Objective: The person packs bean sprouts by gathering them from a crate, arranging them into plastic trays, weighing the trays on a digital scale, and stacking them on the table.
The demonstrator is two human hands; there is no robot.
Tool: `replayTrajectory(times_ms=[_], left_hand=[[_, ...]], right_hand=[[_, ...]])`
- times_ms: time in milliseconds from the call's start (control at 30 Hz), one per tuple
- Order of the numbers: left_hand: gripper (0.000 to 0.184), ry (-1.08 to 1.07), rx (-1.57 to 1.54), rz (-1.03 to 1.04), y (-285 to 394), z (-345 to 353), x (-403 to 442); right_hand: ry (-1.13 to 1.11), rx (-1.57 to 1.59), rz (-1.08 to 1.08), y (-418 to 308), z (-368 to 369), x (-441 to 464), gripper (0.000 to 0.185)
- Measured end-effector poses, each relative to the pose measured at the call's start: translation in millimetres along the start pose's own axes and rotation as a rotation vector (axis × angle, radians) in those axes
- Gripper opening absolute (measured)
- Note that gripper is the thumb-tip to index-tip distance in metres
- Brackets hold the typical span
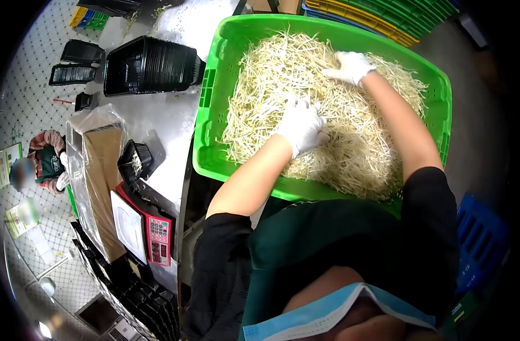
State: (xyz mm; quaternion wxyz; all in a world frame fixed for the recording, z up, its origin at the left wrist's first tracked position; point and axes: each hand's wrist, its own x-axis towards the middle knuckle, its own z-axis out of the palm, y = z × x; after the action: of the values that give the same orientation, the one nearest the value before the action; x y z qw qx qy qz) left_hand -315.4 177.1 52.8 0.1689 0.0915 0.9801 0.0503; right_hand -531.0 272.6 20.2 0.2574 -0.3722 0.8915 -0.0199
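Bean sprouts (351, 131) fill a large green crate (206, 122) in front of me. My left hand (301, 125), in a white glove, reaches into the middle of the sprouts; its fingers are spread and partly sunk among them. Farther right and deeper in the crate, my right hand (352, 68), gloved too, lies on the sprouts near the far wall with thumb and fingers apart. Neither hand visibly lifts any sprouts.
Left of the crate, a metal table (163, 125) bears stacked black trays (152, 65), a small black tray (136, 162) with some sprouts and a red scale (159, 238). A co-worker (48, 159) is beyond a plastic-wrapped box (103, 170). Crates (362, 20) are stacked behind.
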Motion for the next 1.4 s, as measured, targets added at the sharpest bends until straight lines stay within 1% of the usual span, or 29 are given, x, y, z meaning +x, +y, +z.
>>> replayTrajectory(times_ms=[33, 100, 167, 200, 233, 300, 333, 367, 433, 500, 533, 567, 633, 667, 733, 767, 833, 867, 900, 933, 1000, 1033, 1067, 1100, 1167, 1200, 1267, 1300, 1400], left_hand=[[0.036, 0.083, -0.041, 0.029, -2, 0, 0], [0.035, 0.030, -0.039, 0.023, -4, 1, 3], [0.033, 0.141, -0.068, 0.046, -5, 3, 3], [0.031, 0.097, -0.077, 0.046, -7, 2, 6], [0.031, 0.098, -0.074, 0.047, -7, 0, 8], [0.042, -0.049, -0.176, 0.015, -8, -6, 10], [0.042, -0.051, -0.171, 0.015, -10, -2, 10], [0.042, 0.016, -0.204, 0.021, -12, 3, 9], [0.041, 0.084, -0.234, 0.046, -15, 7, 8], [0.031, 0.247, -0.209, 0.045, -15, 7, 3], [0.031, 0.254, -0.187, 0.066, -18, 6, 3], [0.031, 0.258, -0.199, 0.067, -18, 1, 3], [0.030, 0.129, -0.314, 0.029, -16, -6, 3], [0.028, 0.165, -0.296, 0.036, -15, -6, 3], [0.028, 0.204, -0.289, 0.045, -18, 4, 7], [0.028, 0.242, -0.289, 0.053, -19, 8, 7], [0.026, 0.261, -0.265, 0.046, -17, 6, 6], [0.024, 0.285, -0.241, 0.045, -15, 3, 6], [0.024, 0.288, -0.238, 0.042, -13, 0, 4], [0.022, 0.361, -0.320, 0.065, -8, -5, 2], [0.021, 0.419, -0.466, 0.086, 9, -18, -10], [0.027, 0.141, -0.831, 0.010, 27, -47, -22], [0.035, 0.126, -1.127, 0.001, 43, -48, -39], [0.042, 0.024, -1.088, 0.021, 53, -45, -50], [0.048, 0.005, -1.278, 0.100, 69, -17, -54], [0.048, 0.004, -1.283, 0.100, 70, -4, -51], [0.049, -0.472, -1.957, -0.421, 64, 5, -38], [0.049, -0.459, -1.961, -0.426, 60, 12, -33], [0.053, -0.266, -2.245, -0.703, 60, 10, -29]], right_hand=[[0.133, -0.091, -0.114, -2, 0, -6, 0.089], [0.023, -0.135, -0.071, 0, -11, -11, 0.095], [0.068, -0.107, -0.043, 2, -16, -8, 0.103], [-0.054, -0.113, 0.015, -2, -20, -2, 0.110], [-0.052, -0.112, 0.016, -4, -17, 0, 0.110], [0.006, -0.141, 0.083, -9, 0, 4, 0.114], [0.160, -0.178, 0.053, -12, 3, 4, 0.104], [0.163, -0.172, 0.056, -10, 4, 2, 0.104], [-0.110, -0.064, 0.058, -10, 4, -20, 0.090], [-0.090, -0.064, 0.043, -24, 10, -61, 0.079], [0.046, -0.098, -0.059, -26, 18, -75, 0.074], [0.432, -0.157, -0.199, -23, 41, -81, 0.071], [0.500, -0.255, -0.262, -8, 54, -70, 0.070], [0.210, -0.173, -0.196, -11, 29, -66, 0.069], [-0.083, -0.025, -0.065, -6, -21, -51, 0.066], [0.061, 0.000, -0.077, 14, -14, -27, 0.074], [0.173, -0.016, -0.199, 65, 10, 23, 0.084], [0.176, -0.016, -0.202, 61, 15, 19, 0.084], [0.117, 0.082, -0.084, 58, 23, 12, 0.085], [0.058, 0.179, 0.033, 52, 27, 1, 0.086], [-0.190, 0.030, 0.047, 11, 0, -50, 0.071], [-0.166, -0.072, 0.037, -5, -2, -73, 0.067], [-0.010, -0.007, 0.014, -9, 13, -92, 0.069], [0.115, -0.093, 0.005, -18, 21, -110, 0.072], [0.527, -0.340, -0.083, -21, 43, -124, 0.084], [0.522, -0.341, -0.083, -16, 38, -121, 0.084], [-0.171, -0.065, 0.132, -19, -9, -100, 0.099], [-0.234, 0.131, 0.109, -10, -14, -81, 0.105], [-0.229, 0.267, 0.094, 16, -4, -16, 0.115]])
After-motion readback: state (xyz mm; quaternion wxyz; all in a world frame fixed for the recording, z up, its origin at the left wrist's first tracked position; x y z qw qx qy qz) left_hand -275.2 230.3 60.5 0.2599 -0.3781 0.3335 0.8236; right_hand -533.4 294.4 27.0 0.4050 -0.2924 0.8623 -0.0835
